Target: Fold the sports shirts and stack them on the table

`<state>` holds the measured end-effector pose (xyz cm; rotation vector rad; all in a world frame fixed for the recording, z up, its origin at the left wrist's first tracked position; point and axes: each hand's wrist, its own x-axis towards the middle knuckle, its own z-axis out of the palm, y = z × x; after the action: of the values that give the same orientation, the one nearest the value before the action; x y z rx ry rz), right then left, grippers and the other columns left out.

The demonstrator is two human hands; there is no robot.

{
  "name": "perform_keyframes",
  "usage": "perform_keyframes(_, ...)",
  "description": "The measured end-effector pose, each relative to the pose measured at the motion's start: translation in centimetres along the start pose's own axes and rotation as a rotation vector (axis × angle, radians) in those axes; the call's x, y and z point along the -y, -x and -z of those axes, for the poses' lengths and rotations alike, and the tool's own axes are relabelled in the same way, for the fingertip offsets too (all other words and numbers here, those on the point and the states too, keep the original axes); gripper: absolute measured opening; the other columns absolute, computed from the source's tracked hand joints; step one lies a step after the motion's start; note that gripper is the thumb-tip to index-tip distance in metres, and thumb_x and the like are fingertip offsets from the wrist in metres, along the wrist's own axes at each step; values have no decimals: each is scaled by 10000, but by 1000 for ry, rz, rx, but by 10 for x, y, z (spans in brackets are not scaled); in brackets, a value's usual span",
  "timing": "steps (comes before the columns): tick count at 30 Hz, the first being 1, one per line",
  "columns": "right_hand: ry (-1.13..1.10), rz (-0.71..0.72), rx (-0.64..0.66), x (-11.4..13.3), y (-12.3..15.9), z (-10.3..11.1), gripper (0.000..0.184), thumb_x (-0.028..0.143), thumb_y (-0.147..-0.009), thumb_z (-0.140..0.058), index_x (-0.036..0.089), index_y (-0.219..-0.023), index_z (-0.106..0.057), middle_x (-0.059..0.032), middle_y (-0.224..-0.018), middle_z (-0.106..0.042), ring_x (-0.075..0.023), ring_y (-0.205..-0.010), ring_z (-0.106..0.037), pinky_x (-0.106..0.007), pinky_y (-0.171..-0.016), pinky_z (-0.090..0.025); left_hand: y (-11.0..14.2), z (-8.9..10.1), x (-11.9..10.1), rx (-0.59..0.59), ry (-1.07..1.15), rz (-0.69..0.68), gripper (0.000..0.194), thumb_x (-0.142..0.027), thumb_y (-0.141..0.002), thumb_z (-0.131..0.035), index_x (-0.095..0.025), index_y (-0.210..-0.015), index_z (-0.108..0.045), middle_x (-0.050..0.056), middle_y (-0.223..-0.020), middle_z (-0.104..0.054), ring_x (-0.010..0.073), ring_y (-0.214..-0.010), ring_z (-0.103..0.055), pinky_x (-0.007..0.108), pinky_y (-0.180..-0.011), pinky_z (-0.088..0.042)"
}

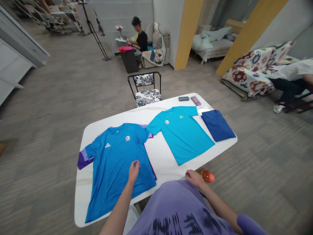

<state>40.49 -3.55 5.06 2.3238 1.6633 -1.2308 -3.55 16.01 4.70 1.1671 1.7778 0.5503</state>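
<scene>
blue shirt [114, 163], one; turquoise shirt [184, 137], one; navy cloth [217, 125], one; left hand [134, 171], right hand [194, 178] curled; whether gripping, cannot tell.

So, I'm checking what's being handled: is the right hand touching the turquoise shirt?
Apart: the head view shows a strip of white table between the right hand and the turquoise shirt.
</scene>
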Motion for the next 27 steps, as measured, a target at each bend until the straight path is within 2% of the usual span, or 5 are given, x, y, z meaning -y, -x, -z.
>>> perform_keyframes(4, -27, -13, -22, 0, -5, -10, 194, 297, -1011, -579, 214, -1047, -751, -75, -1083, -789, -204, -969, -712, -277, -836, -417, -87, -32, -61, 3, 90, 39, 405, -571, -962, -594, -222, -1159, -654, 128, -1173, -799, 260, -1005, -804, 380, -873, -644)
perform_keyframes(8, -52, 21, -42, 11, -38, -10, 182, 303, -1056, -562, 232, -1061, -730, -40, -1094, -782, -172, -923, -698, -263, -818, -407, -166, -76, -120, 4, 144, 108, 315, -454, -1015, -668, -186, -1179, -684, 102, -1150, -794, 198, -967, -778, 321, -851, -627)
perform_keyframes(14, -26, 18, -102, 26, -104, -10, 165, 335, -1085, -564, 239, -1135, -688, -56, -1146, -759, -209, -1025, -703, -286, -850, -429, -259, -142, -162, 4, 138, 225, 313, -410, -1055, -714, -140, -1212, -701, 62, -1089, -750, 163, -886, -730, 332, -794, -649)
perform_keyframes(22, 109, -48, -190, 25, -141, -10, 265, 325, -1058, -646, 215, -1298, -629, -115, -1251, -719, -251, -1069, -682, -336, -889, -473, -312, -193, -170, -52, 41, 319, 325, -423, -996, -788, -111, -1004, -700, 1, -781, -659, 112, -628, -607, 257, -594, -555)
perform_keyframes(27, 203, -7, -177, 13, -143, -9, 126, 284, -1083, -600, 218, -1145, -688, -113, -1170, -727, -264, -1081, -653, -355, -921, -451, -311, -203, -170, -126, -31, 211, 297, -429, -1034, -739, -141, -1100, -705, 33, -997, -712, 146, -828, -680, 310, -754, -619)
